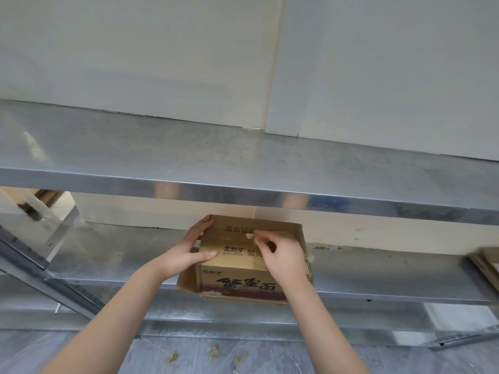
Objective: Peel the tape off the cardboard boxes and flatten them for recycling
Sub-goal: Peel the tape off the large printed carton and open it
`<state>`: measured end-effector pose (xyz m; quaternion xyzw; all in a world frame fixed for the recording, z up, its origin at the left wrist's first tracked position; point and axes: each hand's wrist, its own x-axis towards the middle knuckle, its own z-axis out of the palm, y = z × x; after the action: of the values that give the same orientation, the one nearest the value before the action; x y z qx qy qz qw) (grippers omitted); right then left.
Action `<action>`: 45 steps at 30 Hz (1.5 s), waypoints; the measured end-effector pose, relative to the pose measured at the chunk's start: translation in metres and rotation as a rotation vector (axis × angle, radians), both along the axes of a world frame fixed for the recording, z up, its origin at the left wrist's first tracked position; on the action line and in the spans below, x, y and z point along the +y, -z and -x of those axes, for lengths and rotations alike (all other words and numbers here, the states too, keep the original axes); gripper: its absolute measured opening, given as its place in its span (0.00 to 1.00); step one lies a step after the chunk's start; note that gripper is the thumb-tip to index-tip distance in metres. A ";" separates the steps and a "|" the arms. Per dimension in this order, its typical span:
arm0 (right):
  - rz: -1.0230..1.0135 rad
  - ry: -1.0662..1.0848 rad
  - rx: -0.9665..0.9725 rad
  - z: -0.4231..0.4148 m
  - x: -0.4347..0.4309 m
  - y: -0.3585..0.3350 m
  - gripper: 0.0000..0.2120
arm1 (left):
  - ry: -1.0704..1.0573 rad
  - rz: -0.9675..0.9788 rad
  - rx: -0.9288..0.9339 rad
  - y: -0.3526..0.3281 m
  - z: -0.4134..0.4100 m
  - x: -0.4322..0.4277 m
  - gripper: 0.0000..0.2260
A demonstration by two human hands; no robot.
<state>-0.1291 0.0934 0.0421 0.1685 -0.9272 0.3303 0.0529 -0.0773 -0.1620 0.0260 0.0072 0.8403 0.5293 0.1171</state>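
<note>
As right hand (280, 256) pinches tape (249, 236) — brown cardboard box (235, 268).

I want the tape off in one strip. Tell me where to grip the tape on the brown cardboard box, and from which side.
Pinch the whitish lifted tape end on top of the brown cardboard box, coming from above, as the right hand does. Only that end stands up from the flat top; the left hand braces the left side.

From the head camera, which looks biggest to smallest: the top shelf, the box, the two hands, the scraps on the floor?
1. top shelf
2. box
3. left hand and right hand: they look alike, so not ranked
4. floor scraps
</note>
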 end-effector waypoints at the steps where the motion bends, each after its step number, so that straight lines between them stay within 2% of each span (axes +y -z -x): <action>1: -0.022 -0.036 0.012 -0.001 0.000 0.002 0.12 | 0.002 0.000 -0.003 0.000 0.000 0.000 0.40; 5: -0.086 -0.111 0.046 -0.002 0.001 0.010 0.15 | 0.001 -0.003 -0.007 0.001 0.000 0.000 0.40; 9: -0.125 -0.050 0.119 0.006 -0.005 0.011 0.12 | 0.001 -0.008 -0.012 -0.001 0.001 0.001 0.40; 12: -0.168 -0.050 0.165 0.006 -0.006 0.010 0.14 | 0.003 -0.002 -0.015 -0.001 0.002 0.000 0.40; 18: -0.027 0.053 0.141 0.009 0.007 0.011 0.07 | 0.008 -0.007 -0.009 -0.002 0.001 -0.001 0.40; 23: -0.058 0.046 0.167 0.013 0.044 0.010 0.06 | 0.015 -0.010 -0.007 -0.005 0.001 0.000 0.40; 26: 0.022 0.062 0.133 0.013 0.055 0.013 0.02 | 0.019 -0.011 -0.017 -0.004 0.001 0.001 0.40; 30: 0.182 0.131 0.062 0.016 0.070 0.015 0.06 | 0.019 -0.006 -0.024 -0.004 0.002 0.001 0.41; 36: 0.250 0.193 0.022 0.013 0.069 0.003 0.02 | 0.000 -0.024 -0.016 -0.005 0.001 0.006 0.41; 39: 0.311 0.269 0.010 0.016 0.058 -0.002 0.08 | -0.023 -0.038 -0.011 -0.003 0.000 0.007 0.40; 41: 0.258 0.265 0.013 0.017 0.048 -0.004 0.08 | -0.022 -0.039 -0.018 -0.003 0.001 0.006 0.39; 44: 0.032 0.183 0.016 0.015 0.033 -0.001 0.02 | -0.013 -0.029 -0.018 -0.003 0.001 0.006 0.40; 45: -0.029 0.157 0.029 0.012 0.030 0.000 0.04 | -0.011 -0.028 -0.016 -0.003 0.001 0.006 0.40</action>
<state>-0.1414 0.1232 0.0421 0.1006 -0.9415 0.3089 0.0897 -0.0788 -0.1564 0.0292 -0.0001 0.8317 0.5419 0.1210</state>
